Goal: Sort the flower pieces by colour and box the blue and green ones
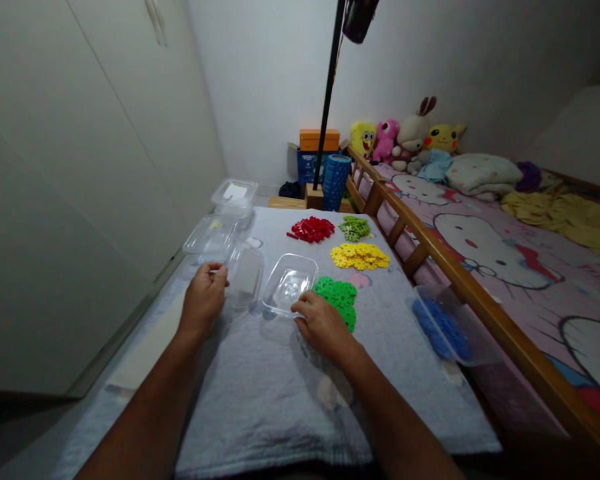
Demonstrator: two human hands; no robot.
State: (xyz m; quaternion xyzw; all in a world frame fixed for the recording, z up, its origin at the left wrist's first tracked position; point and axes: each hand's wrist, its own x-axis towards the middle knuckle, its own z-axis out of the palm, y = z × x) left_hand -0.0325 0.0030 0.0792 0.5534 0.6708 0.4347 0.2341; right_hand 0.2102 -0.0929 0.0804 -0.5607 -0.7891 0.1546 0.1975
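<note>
A clear plastic container [279, 307] stands on the cloth-covered table in front of me. My right hand [325, 325] pinches its near right corner between thumb and fingers. Just left of it is a clear plastic lid [246, 277], seen tilted. My left hand [205, 297] is closed at the lid's left edge, with the fingertips against it; the exact grip is partly hidden. Beside my right hand lies a pile of green flower-shaped plastic pieces [341, 300], partly covered by the hand. Yellow pieces [360, 256] are heaped farther back.
Red pieces [314, 230] and light green pieces [355, 228] lie at the table's far side. More clear containers [211, 235] stand at the back left. A clear box of blue pieces [443, 327] sits at the right edge, beside the wooden bed rail [420, 257].
</note>
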